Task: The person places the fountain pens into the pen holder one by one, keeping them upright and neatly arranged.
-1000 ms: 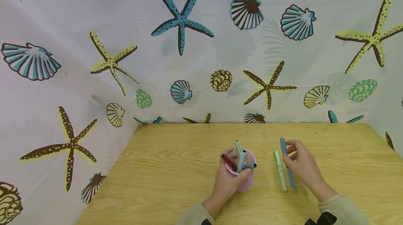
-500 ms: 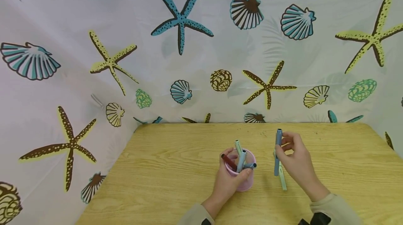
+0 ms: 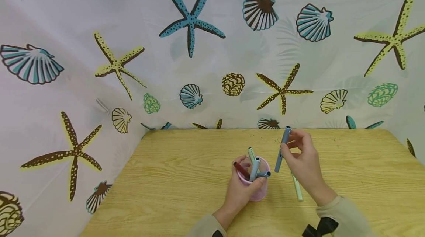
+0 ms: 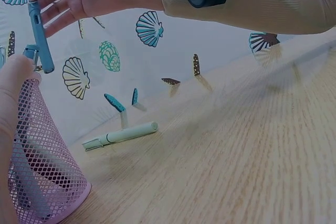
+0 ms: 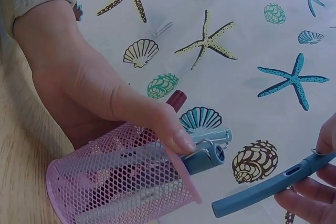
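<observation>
A pink mesh pen cup [image 3: 260,192] stands on the table with my left hand [image 3: 239,191] curled round its side. Several pens stick out of the cup: a dark red pen [image 3: 241,170], a pale green pen [image 3: 251,153], a light blue pen [image 3: 254,170] and a darker blue pen [image 3: 264,174]. My right hand [image 3: 304,159] pinches a blue pen [image 3: 282,149] in the air, to the right of the cup. The held pen is tilted, its lower end nearer the cup, apart from it. Beneath the right hand lies a light green pen [image 4: 123,135], partly hidden in the head view.
The wooden table [image 3: 166,178] extends to both sides of the hands. Behind it hangs a white curtain [image 3: 206,67] printed with starfish and shells, which also runs along the left side.
My right hand has lifted the blue pen from beside the light green one and carried it up and left toward the cup. The left hand has stayed on the cup.
</observation>
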The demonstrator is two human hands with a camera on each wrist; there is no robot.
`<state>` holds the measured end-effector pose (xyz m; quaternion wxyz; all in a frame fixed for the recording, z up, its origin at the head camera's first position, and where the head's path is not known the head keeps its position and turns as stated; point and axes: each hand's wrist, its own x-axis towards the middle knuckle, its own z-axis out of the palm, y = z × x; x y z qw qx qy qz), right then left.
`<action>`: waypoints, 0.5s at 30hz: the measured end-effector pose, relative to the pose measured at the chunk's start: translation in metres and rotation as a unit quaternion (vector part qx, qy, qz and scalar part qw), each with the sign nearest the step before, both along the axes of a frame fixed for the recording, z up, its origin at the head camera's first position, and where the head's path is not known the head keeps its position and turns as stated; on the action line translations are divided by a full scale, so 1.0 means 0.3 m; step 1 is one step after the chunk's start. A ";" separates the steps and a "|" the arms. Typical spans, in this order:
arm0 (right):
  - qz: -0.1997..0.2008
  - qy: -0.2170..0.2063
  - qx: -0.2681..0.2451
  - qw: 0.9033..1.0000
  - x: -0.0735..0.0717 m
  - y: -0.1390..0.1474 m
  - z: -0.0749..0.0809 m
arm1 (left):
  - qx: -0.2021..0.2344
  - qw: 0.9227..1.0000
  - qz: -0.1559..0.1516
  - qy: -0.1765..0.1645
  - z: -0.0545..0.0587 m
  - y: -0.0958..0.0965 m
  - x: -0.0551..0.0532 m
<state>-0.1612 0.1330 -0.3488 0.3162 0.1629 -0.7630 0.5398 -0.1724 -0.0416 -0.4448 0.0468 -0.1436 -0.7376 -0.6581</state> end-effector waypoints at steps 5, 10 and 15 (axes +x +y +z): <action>0.019 0.039 -0.033 0.999 -0.014 -0.026 -0.003 | -0.003 1.000 0.000 0.005 -0.002 -0.002 0.000; 0.032 0.049 -0.041 0.997 -0.030 -0.050 -0.021 | -0.005 1.000 0.001 0.007 -0.001 -0.004 0.000; 0.037 0.020 -0.020 0.999 -0.038 -0.067 -0.053 | -0.002 1.000 0.003 0.005 -0.001 -0.002 0.000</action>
